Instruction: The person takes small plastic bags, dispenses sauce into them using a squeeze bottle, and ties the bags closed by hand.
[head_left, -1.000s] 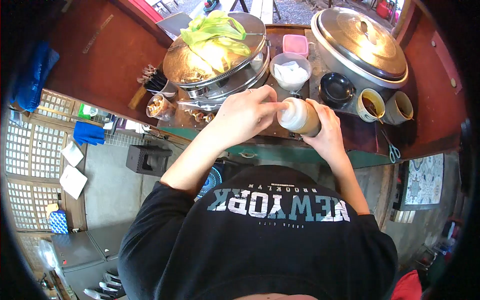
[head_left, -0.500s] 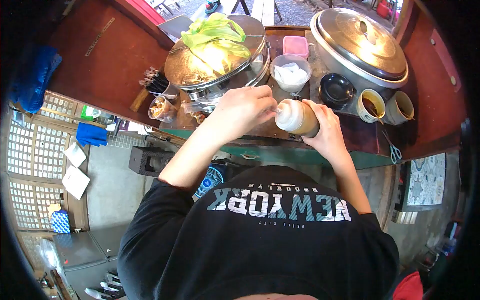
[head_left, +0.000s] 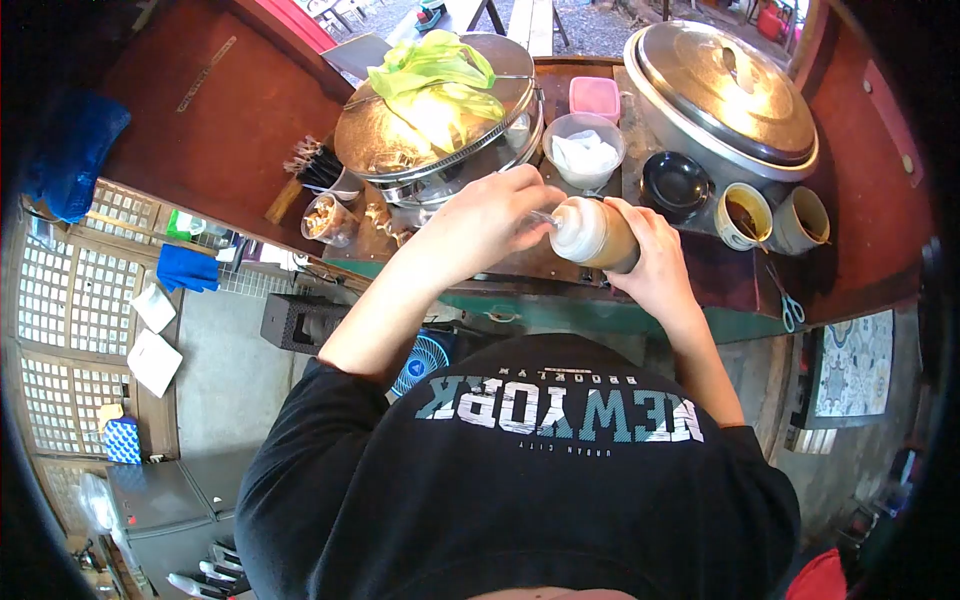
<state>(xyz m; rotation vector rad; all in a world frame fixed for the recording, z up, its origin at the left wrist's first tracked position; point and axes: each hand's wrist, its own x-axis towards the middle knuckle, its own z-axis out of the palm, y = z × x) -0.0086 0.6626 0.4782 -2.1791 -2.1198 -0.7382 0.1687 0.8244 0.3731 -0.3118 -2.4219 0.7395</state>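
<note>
My right hand [head_left: 650,247] is wrapped round a squeeze bottle [head_left: 592,236] with a pale cap and light-brown contents. The bottle lies tilted, its tip towards the left. At that tip, my left hand [head_left: 510,215] has its fingers pinched on a small bit of clear plastic [head_left: 543,218]; most of it is hidden by the fingers. Just beyond the bottle stands a clear tub [head_left: 585,152] with white material inside. A black bowl [head_left: 676,184] sits to the right of the tub.
Green plastic [head_left: 440,80] lies on a round metal lid [head_left: 380,135] at the left. A large lidded pot [head_left: 715,95] stands at the right, near two cups [head_left: 742,214] and scissors [head_left: 790,308]. A pink container [head_left: 595,98] and a cup of brown pieces [head_left: 328,220] are on the counter.
My left fingers have drawn slightly left from the bottle's tip, where clear plastic now shows. The clear plastic seen left of my left wrist is no longer visible there. My right hand keeps its hold.
</note>
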